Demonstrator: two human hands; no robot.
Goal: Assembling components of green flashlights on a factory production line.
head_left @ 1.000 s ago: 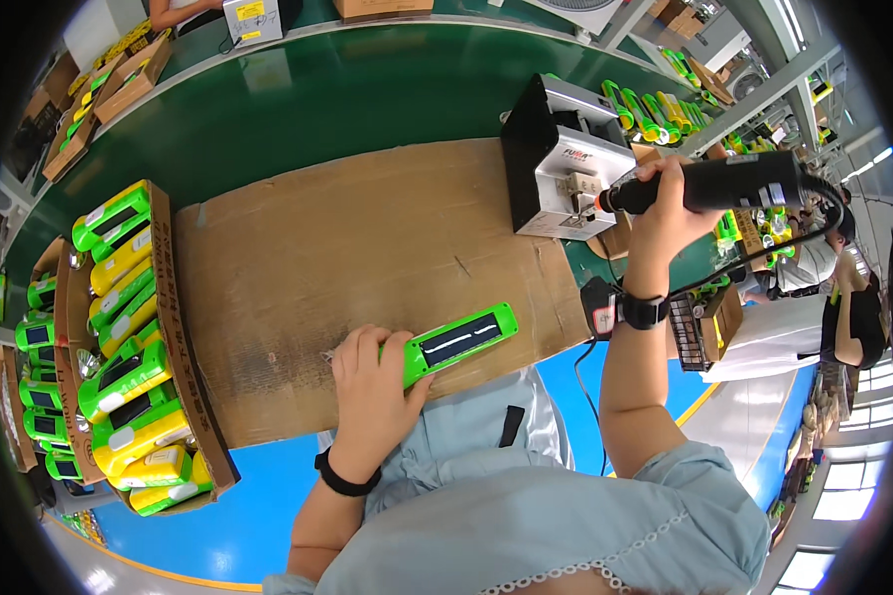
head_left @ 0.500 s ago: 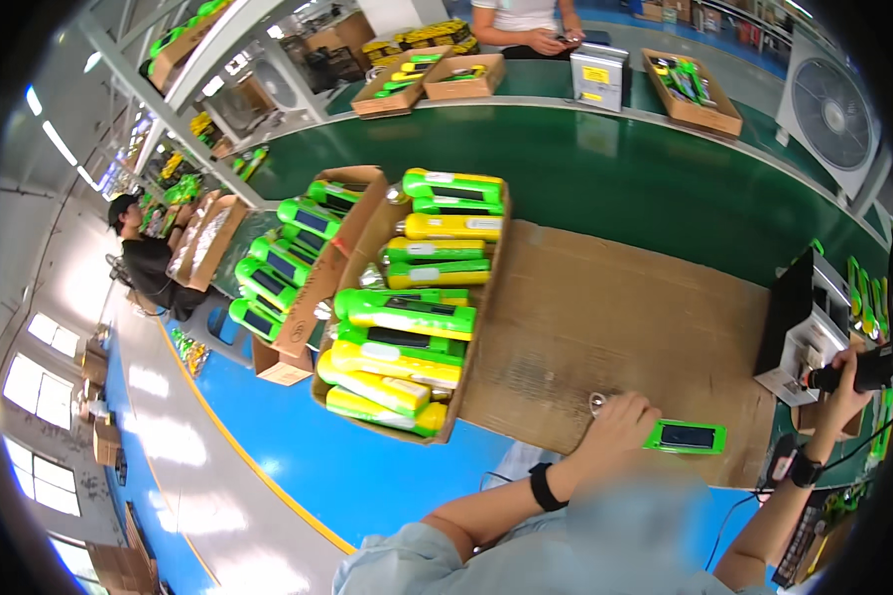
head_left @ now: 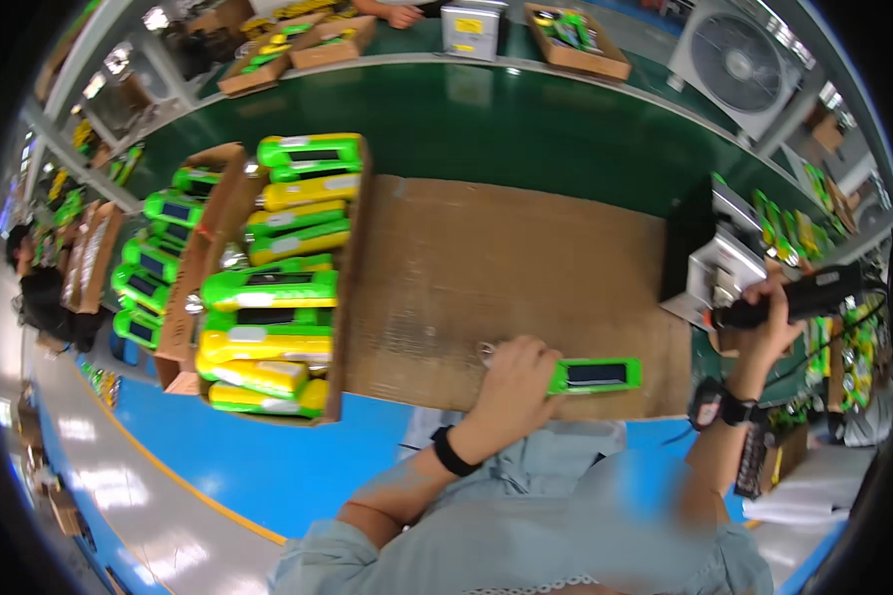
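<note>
At the lower centre of the frame, the left hand (head_left: 514, 387) grasps one end of a green torch (head_left: 597, 376), which lies flat with its dark panel facing up and its free end pointing right. The torch rests near the bottom edge of a brown cardboard sheet (head_left: 506, 268) on a green table (head_left: 417, 114).

Toward the right edge, the right hand (head_left: 776, 315) is clenched around a black power driver (head_left: 809, 295), held roughly level. Its tip points left, at the front of a black and silver machine (head_left: 712, 266); whether they touch is not clear.

Left of centre, a carton (head_left: 355, 248) holds green and yellow torches (head_left: 268, 288) laid crosswise. At the top, another person's hand (head_left: 404, 17) is near a grey box (head_left: 469, 32).
</note>
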